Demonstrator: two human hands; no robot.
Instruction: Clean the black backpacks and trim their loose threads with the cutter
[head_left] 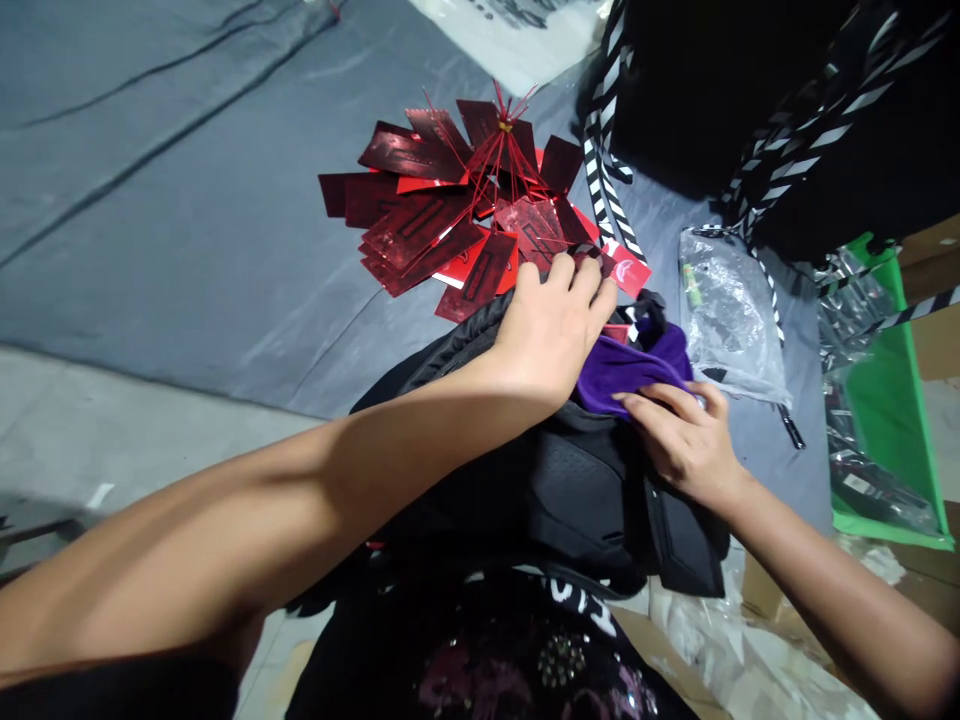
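Note:
A black backpack (577, 480) lies against my body at the table edge, its top pocket open to a purple lining (619, 375). My left hand (555, 325) is bent over the backpack's upper edge, fingers curled away from me and their tips hidden. With thumb and fingers, my right hand (686, 440) pinches the edge of the purple lining. Just beyond my left hand, a bundle of dark red hang tags (420, 215) on red strings fans out on the table. One red tag (628, 268) lies beside my left fingertips.
A grey cloth covers the table (187, 220). Clear plastic bags (731, 310) lie to the right, near a green-sided bin (919, 400) holding wrapped items. Black bags with striped black-and-white cords (600, 150) stand at the back right. Plastic wrap and cardboard are on the floor below.

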